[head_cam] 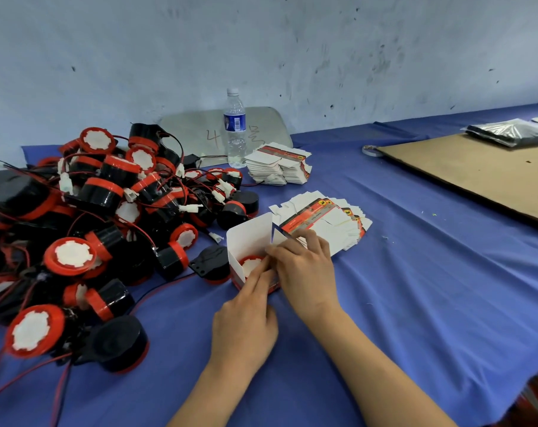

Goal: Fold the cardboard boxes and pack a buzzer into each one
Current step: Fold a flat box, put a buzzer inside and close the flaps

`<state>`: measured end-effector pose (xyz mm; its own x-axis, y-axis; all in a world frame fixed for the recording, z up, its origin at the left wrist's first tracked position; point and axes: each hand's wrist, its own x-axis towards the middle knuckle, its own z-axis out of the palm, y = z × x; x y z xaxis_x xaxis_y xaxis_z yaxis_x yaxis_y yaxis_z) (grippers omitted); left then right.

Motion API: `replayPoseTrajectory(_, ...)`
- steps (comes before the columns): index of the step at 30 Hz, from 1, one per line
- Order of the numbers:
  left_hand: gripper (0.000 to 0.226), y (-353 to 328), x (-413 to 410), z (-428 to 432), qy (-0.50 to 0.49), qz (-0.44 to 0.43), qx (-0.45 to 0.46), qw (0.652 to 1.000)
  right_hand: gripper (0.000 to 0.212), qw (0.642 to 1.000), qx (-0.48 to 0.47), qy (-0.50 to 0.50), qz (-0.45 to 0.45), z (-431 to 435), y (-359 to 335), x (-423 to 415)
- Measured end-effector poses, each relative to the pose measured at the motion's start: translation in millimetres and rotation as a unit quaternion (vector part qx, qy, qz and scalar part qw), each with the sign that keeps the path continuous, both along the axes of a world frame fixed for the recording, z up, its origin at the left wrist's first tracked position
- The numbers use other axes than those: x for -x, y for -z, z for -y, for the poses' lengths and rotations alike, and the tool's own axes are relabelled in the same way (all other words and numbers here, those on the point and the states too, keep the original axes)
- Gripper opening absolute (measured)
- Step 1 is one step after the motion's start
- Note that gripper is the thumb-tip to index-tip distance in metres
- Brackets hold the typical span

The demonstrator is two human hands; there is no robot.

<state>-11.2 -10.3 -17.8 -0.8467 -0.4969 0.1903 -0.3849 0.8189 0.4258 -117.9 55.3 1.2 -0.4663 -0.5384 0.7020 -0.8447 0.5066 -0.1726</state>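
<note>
An open white cardboard box (248,238) stands on the blue cloth, its lid flap upright. A buzzer with a red rim and white cap (251,264) sits inside it. My left hand (246,322) reaches in from the near side, two straight fingers pressing on the box's near edge. My right hand (304,269) lies over the box's right side, its fingers curled on a side flap there. A big pile of black and red buzzers (85,229) with red and black wires lies to the left.
Flat box blanks are fanned out (329,217) just behind the box, and a second stack (278,164) lies farther back beside a water bottle (235,127). A brown cardboard sheet (477,174) and a tape roll (371,150) lie at the right.
</note>
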Motion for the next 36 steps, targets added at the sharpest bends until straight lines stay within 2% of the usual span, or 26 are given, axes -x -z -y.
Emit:
replayPoseTrajectory(2, 0.055, -0.2, -0.2, -1.2, 0.003, -0.034, -0.014, 0.999, 0.017, 1.0, -0.012, 0.006, -0.002, -1.6, -1.4, -5.1)
replayPoseTrajectory(3, 0.053, -2.3, -1.0, -2.0, 0.001, -0.07, -0.011, 0.997, 0.021, 1.0, -0.019, 0.009, 0.008, -2.4, -1.3, -7.2)
replayPoseTrajectory(6, 0.043, -12.6, -3.6, -0.2, -0.023, -0.246, 0.054, 0.968, 0.045, 0.987, -0.135, 0.01, 0.088, -1.9, 2.0, -8.7)
replayPoseTrajectory(8, 0.04, -15.6, -4.5, 4.7, -0.044, -0.324, 0.089, 0.941, 0.041, 0.972, -0.206, 0.006, 0.113, -0.9, 6.6, -6.7)
replayPoseTrajectory(10, 0.042, -9.1, -1.7, 9.3, -0.058, -0.354, 0.062, 0.931, 0.037, 0.969, -0.217, -0.01, 0.118, -0.4, 8.7, -6.6)
replayPoseTrajectory(13, 0.053, 2.0, 1.4, 12.6, -0.059, -0.314, -0.045, 0.946, 0.033, 0.967, -0.225, -0.03, 0.119, -0.8, 9.5, -7.7)
replayPoseTrajectory(17, 0.06, 6.9, 2.4, 17.4, -0.012, -0.26, -0.027, 0.965, 0.036, 0.964, -0.204, -0.062, 0.158, -1.5, 9.0, -9.0)
replayPoseTrajectory(20, 0.053, 8.2, 5.3, 18.0, 0.024, -0.186, -0.003, 0.982, 0.031, 0.969, -0.144, -0.101, 0.171, -2.8, 7.5, -9.8)
replayPoseTrajectory(25, 0.047, 6.9, 7.2, 19.0, 0.045, -0.186, -0.045, 0.98, 0.013, 0.969, -0.018, -0.141, 0.203, -1.7, 7.1, -12.6)
replayPoseTrajectory(27, 0.047, 7.0, 6.8, 18.7, 0.049, -0.201, -0.052, 0.977, 0.023, 0.97, 0.034, -0.131, 0.201, -0.7, 9.4, -12.4)
replayPoseTrajectory(29, 0.046, 6.5, 7.1, 18.1, 0.05, -0.201, -0.05, 0.977, 0.046, 0.967, 0.068, -0.127, 0.209, -0.7, 10.7, -11.1)
replayPoseTrajectory(31, 0.047, 5.2, 6.9, 19.1, 0.046, -0.194, -0.049, 0.979, 0.062, 0.951, 0.094, -0.134, 0.263, -1.3, 8.6, -11.0)
replayPoseTrajectory(33, 0.05, 4.2, 6.6, 20.2, 0.055, -0.188, -0.042, 0.98, 0.065, 0.934, 0.111, -0.137, 0.31, -2.1, 7.8, -11.0)
replayPoseTrajectory(36, 0.054, 4.3, 6.7, 20.5, 0.067, -0.189, -0.039, 0.979, 0.057, 0.931, 0.134, -0.125, 0.316, -2.4, 9.9, -8.6)
